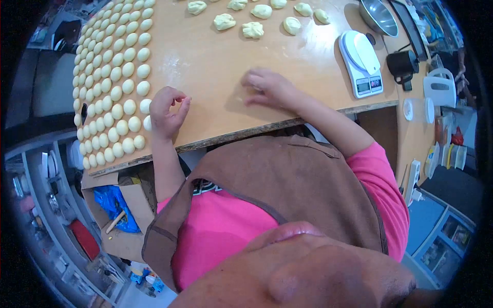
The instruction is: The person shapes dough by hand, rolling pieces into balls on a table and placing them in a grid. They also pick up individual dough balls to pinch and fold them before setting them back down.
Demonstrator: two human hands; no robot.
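Note:
My left hand [168, 112] is over the front of the wooden table, just right of the dough-ball rows. Its fingers curl loosely with a small gap to the thumb, and nothing shows between them. Low over the table's middle, my right hand [272, 90] is bent palm down, thumb apart from the fingers. No object is visible in it; the space under the palm is partly hidden. Smooth, pale yellow dough balls [130, 107] fill the left side in close rows. Rougher dough lumps [252, 30] lie scattered along the far side.
A white digital kitchen scale [361, 64] sits on the right of the table [205, 61]. Behind it is a metal bowl [379, 18]. A black mug [403, 65] stands farther right. Below the left edge is a cardboard box [134, 205] with a blue plastic bag [117, 205].

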